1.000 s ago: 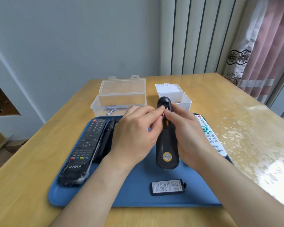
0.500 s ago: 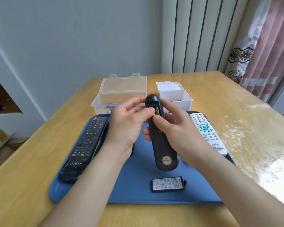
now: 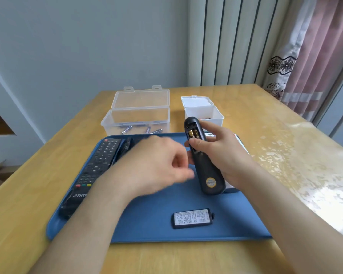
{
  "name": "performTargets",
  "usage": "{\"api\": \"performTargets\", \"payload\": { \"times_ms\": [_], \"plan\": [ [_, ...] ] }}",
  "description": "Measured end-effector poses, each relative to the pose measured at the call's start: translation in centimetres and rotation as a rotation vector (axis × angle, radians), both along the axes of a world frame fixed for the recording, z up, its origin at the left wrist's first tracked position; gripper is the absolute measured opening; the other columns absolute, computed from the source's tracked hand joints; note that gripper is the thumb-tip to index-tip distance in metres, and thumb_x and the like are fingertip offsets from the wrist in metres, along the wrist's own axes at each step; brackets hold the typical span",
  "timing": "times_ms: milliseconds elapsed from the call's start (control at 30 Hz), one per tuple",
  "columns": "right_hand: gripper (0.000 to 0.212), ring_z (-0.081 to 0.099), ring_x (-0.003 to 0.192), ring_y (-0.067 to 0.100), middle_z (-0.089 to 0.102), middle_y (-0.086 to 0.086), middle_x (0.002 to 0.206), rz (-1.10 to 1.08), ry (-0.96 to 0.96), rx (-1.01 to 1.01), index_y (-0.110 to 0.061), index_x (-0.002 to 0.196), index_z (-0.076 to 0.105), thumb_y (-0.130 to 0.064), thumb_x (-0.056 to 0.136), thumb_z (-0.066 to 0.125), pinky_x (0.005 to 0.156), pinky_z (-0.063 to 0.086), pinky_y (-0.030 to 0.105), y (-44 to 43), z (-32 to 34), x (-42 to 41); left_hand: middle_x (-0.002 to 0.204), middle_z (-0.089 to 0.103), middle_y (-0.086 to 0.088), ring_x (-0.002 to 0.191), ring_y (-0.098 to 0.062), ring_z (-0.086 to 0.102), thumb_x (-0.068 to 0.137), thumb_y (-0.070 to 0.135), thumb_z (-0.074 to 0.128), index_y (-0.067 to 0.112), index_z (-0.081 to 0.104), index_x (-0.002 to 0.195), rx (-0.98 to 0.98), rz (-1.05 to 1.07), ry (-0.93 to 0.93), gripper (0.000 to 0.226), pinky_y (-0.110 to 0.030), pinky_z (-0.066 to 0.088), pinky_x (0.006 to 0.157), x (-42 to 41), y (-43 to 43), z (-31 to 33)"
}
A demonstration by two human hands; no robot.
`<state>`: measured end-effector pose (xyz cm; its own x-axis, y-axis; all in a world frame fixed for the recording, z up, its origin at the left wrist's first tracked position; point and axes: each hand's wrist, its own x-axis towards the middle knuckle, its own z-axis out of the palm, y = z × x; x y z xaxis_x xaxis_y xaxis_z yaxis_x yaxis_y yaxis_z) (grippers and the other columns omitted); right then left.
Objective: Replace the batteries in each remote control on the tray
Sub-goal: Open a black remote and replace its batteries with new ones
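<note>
I am viewing a wooden worktop [image 3: 275,135] through the head camera. A blue tray [image 3: 156,214] is lying on its near half. Two plastic boxes are standing on the worktop just behind the tray, both with lids hinged open: a clear box [image 3: 139,115] on the left and a smaller white box [image 3: 203,113] on the right.

A long black remote [image 3: 99,165] is lying buttons-up along the left side of the tray. A second dark remote [image 3: 127,145] is lying just beside it, partly hidden by the left hand.

The right hand [image 3: 224,149] is gripping the black remote under service [image 3: 206,167] above the right part of the tray, back side up, with the thumb lying across the open battery compartment. The left hand [image 3: 154,163] is hovering just left of that remote. It is motion-blurred and its fingers are curling inward, so I cannot tell whether it is holding anything.

The detached battery cover [image 3: 193,218] is lying label-up on the near part of the tray, apart from both hands. Two gold batteries [image 3: 193,133] are sitting side by side at the far end of the compartment. Several loose batteries [image 3: 127,129] are lying in the bottom of the clear box.
</note>
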<state>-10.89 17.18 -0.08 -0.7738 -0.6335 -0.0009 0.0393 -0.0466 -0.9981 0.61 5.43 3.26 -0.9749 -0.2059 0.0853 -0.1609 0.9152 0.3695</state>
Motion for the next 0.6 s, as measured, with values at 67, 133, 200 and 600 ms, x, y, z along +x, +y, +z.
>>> {"api": "performTargets", "payload": {
  "times_ms": [67,133,200,600],
  "plan": [
    [0.040,0.068,0.065,0.026,0.066,0.018,0.088,-0.018,-0.080,-0.052,-0.016,0.129,0.061,-0.001,0.092,0.063,0.061,0.059,0.033,0.0,-0.1,-0.1,0.073,0.065,0.014,0.067,0.002,0.058,0.071,0.049,0.078,0.028,0.067,0.081,0.040,-0.174,-0.274,0.025,-0.023,0.051,0.066,0.0,1.4,-0.3],
    [0.037,0.068,0.067,0.027,0.063,0.015,0.083,-0.033,-0.113,-0.076,-0.016,0.127,0.063,-0.001,0.093,0.063,0.064,0.061,0.036,-0.2,-0.3,-0.2,0.080,0.063,0.012,0.070,-0.001,0.056,0.068,0.049,0.081,0.027,0.066,0.087,0.005,-0.270,-0.370,0.033,-0.022,0.050,0.065,-0.5,2.4,-1.3],
    [0.035,0.069,0.069,0.028,0.063,0.017,0.086,-0.051,-0.140,-0.084,-0.017,0.125,0.063,-0.003,0.094,0.062,0.067,0.062,0.037,-0.3,-0.4,-0.2,0.075,0.061,0.011,0.066,-0.002,0.054,0.069,0.045,0.082,0.023,0.066,0.084,-0.012,-0.290,-0.367,0.032,-0.023,0.047,0.061,-0.9,2.6,-2.0],
    [0.040,0.065,0.084,0.033,0.066,0.019,0.096,0.290,-0.381,-0.242,-0.003,0.127,0.060,-0.001,0.096,0.035,0.077,0.058,0.041,-0.2,0.2,-0.6,0.063,0.050,-0.002,0.055,-0.008,0.050,0.102,0.023,0.042,0.014,0.054,0.090,0.976,-0.003,0.381,0.019,-0.019,0.043,0.058,-1.5,-1.2,-1.7]
  ]
}}
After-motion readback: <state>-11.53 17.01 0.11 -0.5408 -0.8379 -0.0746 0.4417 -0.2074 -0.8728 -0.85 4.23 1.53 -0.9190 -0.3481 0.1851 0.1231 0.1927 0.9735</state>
